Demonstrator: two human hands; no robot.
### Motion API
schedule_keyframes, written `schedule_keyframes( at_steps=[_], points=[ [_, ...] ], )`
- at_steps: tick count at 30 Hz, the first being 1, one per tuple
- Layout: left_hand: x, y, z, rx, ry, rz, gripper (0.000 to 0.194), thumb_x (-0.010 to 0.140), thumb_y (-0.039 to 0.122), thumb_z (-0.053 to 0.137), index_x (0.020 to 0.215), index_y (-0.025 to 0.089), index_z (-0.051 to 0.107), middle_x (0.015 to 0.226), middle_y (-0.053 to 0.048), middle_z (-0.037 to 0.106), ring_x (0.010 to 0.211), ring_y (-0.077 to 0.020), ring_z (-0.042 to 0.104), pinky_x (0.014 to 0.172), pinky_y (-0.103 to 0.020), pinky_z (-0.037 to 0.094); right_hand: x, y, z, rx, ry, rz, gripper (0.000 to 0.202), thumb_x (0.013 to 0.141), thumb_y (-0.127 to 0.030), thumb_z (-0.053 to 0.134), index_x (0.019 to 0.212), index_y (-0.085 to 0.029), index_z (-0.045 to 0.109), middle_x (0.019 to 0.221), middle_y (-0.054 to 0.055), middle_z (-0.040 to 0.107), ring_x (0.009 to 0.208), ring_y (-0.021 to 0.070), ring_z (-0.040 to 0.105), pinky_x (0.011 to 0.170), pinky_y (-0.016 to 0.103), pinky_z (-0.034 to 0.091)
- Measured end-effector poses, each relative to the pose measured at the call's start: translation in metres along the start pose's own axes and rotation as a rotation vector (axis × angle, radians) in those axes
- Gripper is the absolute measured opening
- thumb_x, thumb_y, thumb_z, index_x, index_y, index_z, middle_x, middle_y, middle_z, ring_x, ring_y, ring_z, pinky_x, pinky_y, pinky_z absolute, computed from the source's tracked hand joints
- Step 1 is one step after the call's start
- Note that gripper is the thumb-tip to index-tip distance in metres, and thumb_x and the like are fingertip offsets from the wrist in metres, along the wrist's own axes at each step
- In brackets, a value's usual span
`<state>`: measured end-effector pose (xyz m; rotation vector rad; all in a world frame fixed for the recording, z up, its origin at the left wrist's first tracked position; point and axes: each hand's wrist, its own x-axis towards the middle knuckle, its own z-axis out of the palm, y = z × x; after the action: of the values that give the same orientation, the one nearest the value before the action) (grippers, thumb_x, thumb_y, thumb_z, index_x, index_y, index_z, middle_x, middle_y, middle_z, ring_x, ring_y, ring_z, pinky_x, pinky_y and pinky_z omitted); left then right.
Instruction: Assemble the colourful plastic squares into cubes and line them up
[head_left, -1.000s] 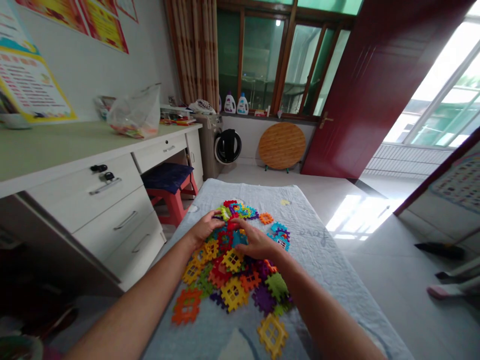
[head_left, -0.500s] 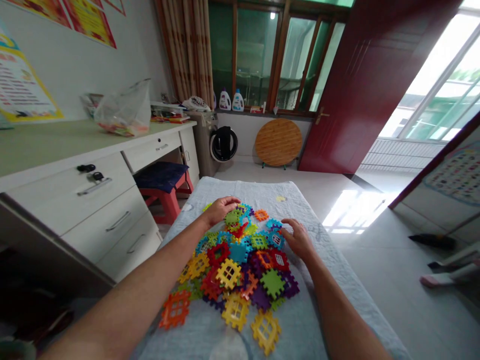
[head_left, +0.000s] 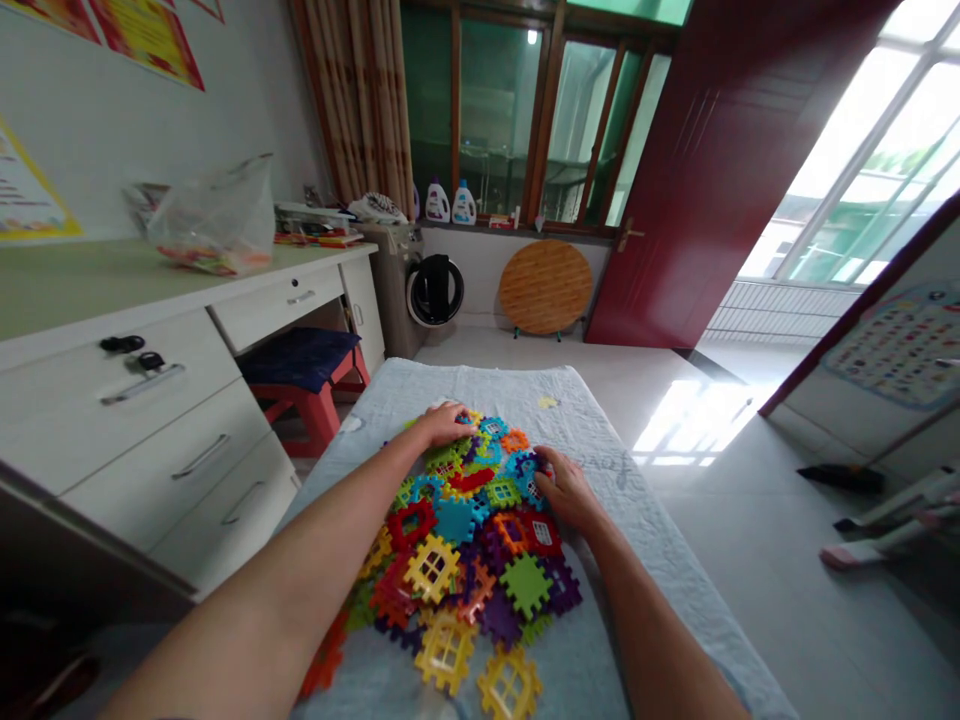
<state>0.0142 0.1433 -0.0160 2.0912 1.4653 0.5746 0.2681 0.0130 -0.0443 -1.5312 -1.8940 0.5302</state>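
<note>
A heap of plastic interlocking building tiles in several colours lies on the cloth-covered table (head_left: 664, 610). My left hand (head_left: 446, 424) rests over the far left of the heap, fingers stretched across tiles and partly hidden. My right hand (head_left: 568, 488) is at the heap's right edge, its thumb and fingers apart against blue window tiles (head_left: 532, 484). Between the hands lie a red piece (head_left: 472, 481), a green window tile (head_left: 502, 492) and an orange tile (head_left: 515, 440). Nearer me are a yellow window tile (head_left: 433, 567), a plain green tile (head_left: 526, 585) and a purple tile (head_left: 501, 618).
On the left stands a white desk (head_left: 180, 400) with a plastic bag (head_left: 225, 225) on top and a red stool (head_left: 315, 415) beneath. A washing machine (head_left: 390, 290), a round wooden board (head_left: 546, 287) and a red door (head_left: 697, 190) are beyond the table.
My right hand has moved left, and the blue tiles beside it sit closer to the heap. My left hand has come further over the far tiles. The whole view has shifted slightly.
</note>
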Motion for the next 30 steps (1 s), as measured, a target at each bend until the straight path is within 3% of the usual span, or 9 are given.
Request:
schedule_keyframes(
  at_steps=[5,9,13,15,17,20,25,28,30],
  points=[
    [-0.014,0.016,-0.006,-0.052,-0.279,0.133,0.035,0.067,0.045,0.057,0.088,0.018,0.067,0.085,-0.003,0.069,0.08,-0.0198,0.063,0.073,-0.027,0.048,0.003,0.0,0.003,0.348,0.007,-0.027,0.044,0.072,-0.021,0.051,0.115,-0.021,0.056,0.106,0.005,0.066,0.101,0.021,0.059,0.092,0.039,0.044],
    [-0.02,0.024,-0.009,-0.051,-0.274,0.191,0.039,0.075,0.042,0.049,0.1,0.017,0.065,0.096,-0.004,0.067,0.085,-0.0186,0.062,0.077,-0.027,0.048,0.006,0.001,0.002,0.571,-0.002,-0.006,0.04,0.074,-0.025,0.048,0.114,-0.021,0.055,0.094,0.003,0.066,0.084,0.0179,0.062,0.079,0.035,0.049],
    [-0.023,0.026,-0.014,0.011,-0.181,0.211,0.039,0.074,0.044,0.053,0.097,0.015,0.066,0.109,-0.009,0.061,0.098,-0.0238,0.057,0.091,-0.035,0.044,0.008,0.009,-0.002,0.281,0.229,0.049,0.029,0.08,-0.03,0.045,0.103,-0.02,0.061,0.1,0.006,0.066,0.099,0.0219,0.059,0.093,0.041,0.043],
    [-0.036,0.028,-0.02,0.049,-0.155,0.222,0.042,0.076,0.049,0.054,0.099,0.016,0.066,0.11,-0.01,0.06,0.107,-0.0267,0.054,0.099,-0.04,0.039,0.009,0.015,-0.002,0.092,0.279,0.06,0.029,0.082,-0.031,0.045,0.104,-0.021,0.062,0.108,0.008,0.065,0.107,0.024,0.055,0.098,0.044,0.038],
    [-0.063,0.032,-0.027,0.119,-0.12,0.252,0.049,0.08,0.054,0.052,0.109,0.017,0.063,0.118,-0.012,0.058,0.116,-0.0284,0.049,0.104,-0.044,0.034,0.009,0.02,0.0,-0.033,0.266,0.06,0.032,0.085,-0.032,0.044,0.109,-0.02,0.061,0.113,0.009,0.064,0.112,0.0248,0.052,0.1,0.044,0.037],
    [-0.127,0.043,-0.03,0.235,-0.029,0.321,0.055,0.082,0.061,0.048,0.122,0.023,0.057,0.135,-0.01,0.048,0.128,-0.0298,0.039,0.107,-0.048,0.029,0.009,0.021,0.006,-0.121,0.184,0.049,0.033,0.086,-0.032,0.044,0.114,-0.021,0.06,0.117,0.009,0.063,0.114,0.0243,0.053,0.101,0.044,0.036],
    [-0.234,0.057,-0.004,0.362,-0.08,0.43,0.077,0.071,0.071,0.055,0.137,0.034,0.042,0.153,-0.007,0.025,0.139,-0.0402,0.014,0.108,-0.063,0.019,0.01,0.012,0.008,-0.07,0.108,0.009,0.036,0.088,-0.036,0.044,0.118,-0.022,0.058,0.117,0.008,0.063,0.112,0.0243,0.055,0.1,0.046,0.038],
    [-0.262,0.06,0.014,0.408,-0.087,0.456,0.091,0.062,0.075,0.06,0.14,0.034,0.037,0.156,-0.009,0.013,0.14,-0.0436,0.006,0.107,-0.067,0.016,0.004,0.0,-0.003,-0.03,0.092,-0.004,0.038,0.088,-0.041,0.045,0.121,-0.024,0.056,0.12,0.008,0.061,0.116,0.0251,0.052,0.101,0.048,0.037],
    [-0.266,0.062,0.021,0.434,-0.07,0.453,0.097,0.057,0.074,0.065,0.14,0.033,0.037,0.157,-0.01,0.009,0.14,-0.0448,0.003,0.107,-0.067,0.015,-0.008,-0.012,-0.015,-0.017,-0.013,-0.036,0.044,0.087,-0.047,0.048,0.124,-0.024,0.054,0.126,0.009,0.057,0.12,0.0257,0.049,0.103,0.048,0.036]
  ],
)
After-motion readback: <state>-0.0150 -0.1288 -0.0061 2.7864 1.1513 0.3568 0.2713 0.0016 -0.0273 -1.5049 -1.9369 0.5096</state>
